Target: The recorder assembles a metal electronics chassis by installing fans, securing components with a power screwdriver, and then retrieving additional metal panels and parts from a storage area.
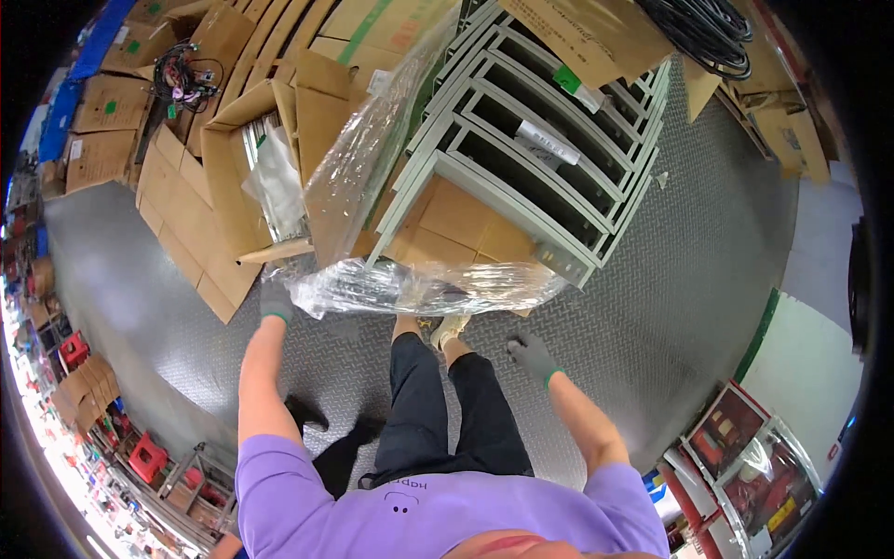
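While your clear plastic film (372,289) bunches along the near edge of the gray metal frames (563,264), its glare and folds make its exact edge hard to trace. A further stretch of it climbs the left flank of the frames, blurring the cardboard behind it. Your left hand (276,296), in a gray glove with a green cuff, is at the film's left end, and the shiny folds obscure your fingertips; you cannot tell from this view whether those fingers are grasping the film or only touching it. Your left forearm reaches almost straight ahead, the elbow only slightly bent.

Your right hand (535,358), gloved alike, hangs over the floor (652,261) to the right of your legs, apart from the film. Its fingers look loosely curled and free of the film, though foreshortening hides how far they close. That forearm angles inward from your right side, up toward the frames.

Farther out, brown cardboard (466,219) shows inside the nearest frame. Left of the frames stands an open carton (223,177) with white wrapping (279,186) over its contents, mostly masking them. Your shoes are partly covered by the film. A black cable coil (703,33) is cut off at the top.
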A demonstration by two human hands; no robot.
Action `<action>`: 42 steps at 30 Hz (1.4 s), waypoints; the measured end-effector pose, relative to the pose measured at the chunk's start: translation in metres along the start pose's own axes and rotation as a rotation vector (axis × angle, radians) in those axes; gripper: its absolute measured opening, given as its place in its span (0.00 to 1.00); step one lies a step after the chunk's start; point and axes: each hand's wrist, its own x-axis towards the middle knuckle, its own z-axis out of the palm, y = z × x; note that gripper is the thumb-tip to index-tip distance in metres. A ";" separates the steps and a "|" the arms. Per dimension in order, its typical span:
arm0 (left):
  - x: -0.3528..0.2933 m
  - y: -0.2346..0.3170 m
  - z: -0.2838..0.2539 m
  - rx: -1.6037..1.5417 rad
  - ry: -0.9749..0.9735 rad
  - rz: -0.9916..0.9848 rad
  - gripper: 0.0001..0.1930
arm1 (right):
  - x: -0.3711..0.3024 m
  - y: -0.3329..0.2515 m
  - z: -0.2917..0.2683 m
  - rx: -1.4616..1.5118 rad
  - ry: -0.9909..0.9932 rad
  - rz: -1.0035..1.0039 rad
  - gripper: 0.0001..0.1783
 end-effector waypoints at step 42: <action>0.196 0.286 -0.479 -0.249 0.359 1.024 0.15 | -0.213 -0.169 0.066 1.021 1.177 0.070 0.17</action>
